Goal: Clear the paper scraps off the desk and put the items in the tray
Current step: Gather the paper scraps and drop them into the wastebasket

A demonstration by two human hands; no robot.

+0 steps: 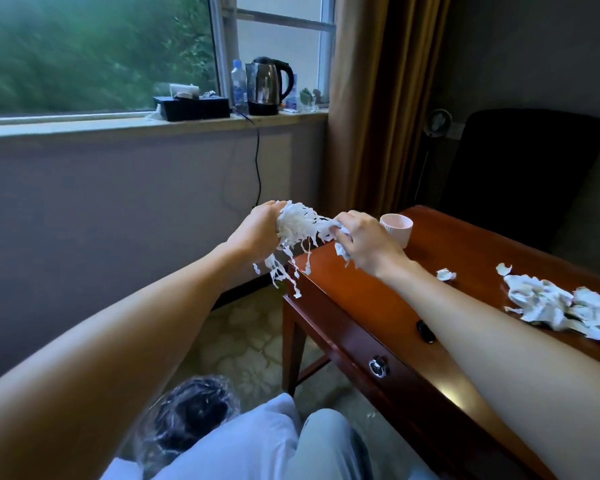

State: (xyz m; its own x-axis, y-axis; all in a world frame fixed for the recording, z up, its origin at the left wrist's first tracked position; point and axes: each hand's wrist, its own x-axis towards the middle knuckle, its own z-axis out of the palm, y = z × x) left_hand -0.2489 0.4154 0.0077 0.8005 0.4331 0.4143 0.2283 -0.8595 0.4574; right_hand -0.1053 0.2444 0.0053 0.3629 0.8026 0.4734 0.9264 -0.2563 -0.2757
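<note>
White shreds (pixel 298 226) bunched between both hands over desk (pixel 465 244) corner: left hand (pixel 257 230) curls round one end, right hand (pixel 364 242) pinches other. Strands dangle past edge. Bin (pixel 191 410) below, by knees. Left to do: scraps (pixel 561 310) heaped on desk, cup (pixel 397 228). Tray not in view.

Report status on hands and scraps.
Both left hand and right hand grip shredded paper at desk corner. Uncleared scrap pile on desk. Pink cup close by right hand.

Dim room, daylight via window (pixel 94 53), blurry, edges warped w/ wide-angle.
</note>
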